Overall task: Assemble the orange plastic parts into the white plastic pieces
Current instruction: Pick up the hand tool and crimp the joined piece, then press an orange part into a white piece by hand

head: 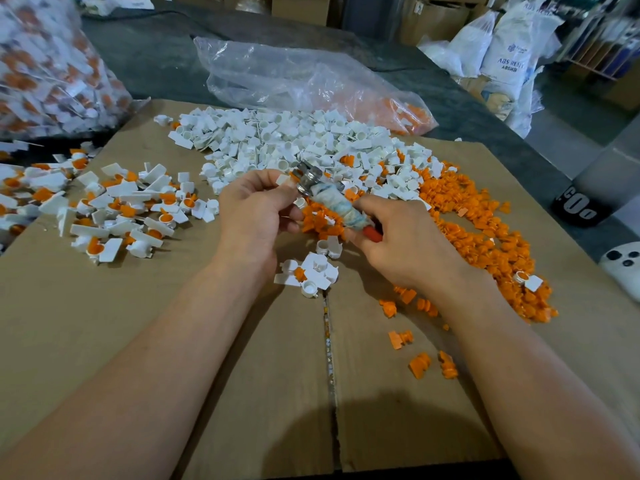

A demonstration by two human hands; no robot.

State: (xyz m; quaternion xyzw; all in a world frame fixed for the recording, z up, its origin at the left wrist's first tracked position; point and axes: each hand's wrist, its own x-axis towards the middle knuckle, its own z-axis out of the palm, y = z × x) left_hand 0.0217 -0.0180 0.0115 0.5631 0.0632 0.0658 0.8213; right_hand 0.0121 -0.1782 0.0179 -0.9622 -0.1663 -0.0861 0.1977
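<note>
My right hand grips a cloth-wrapped tool with a red handle end and a metal head. My left hand has its fingers curled at the metal head; what it pinches there is hidden. A heap of white plastic pieces lies behind my hands on the cardboard sheet. Orange plastic parts spread in a band to the right. A few white pieces lie just below my hands. Assembled white-and-orange pieces are piled at the left.
A clear plastic bag with orange parts lies behind the heap. A large bag of assembled pieces stands at the far left. White sacks stand at the back right. A white device sits at the right edge. Loose orange parts lie near my right forearm.
</note>
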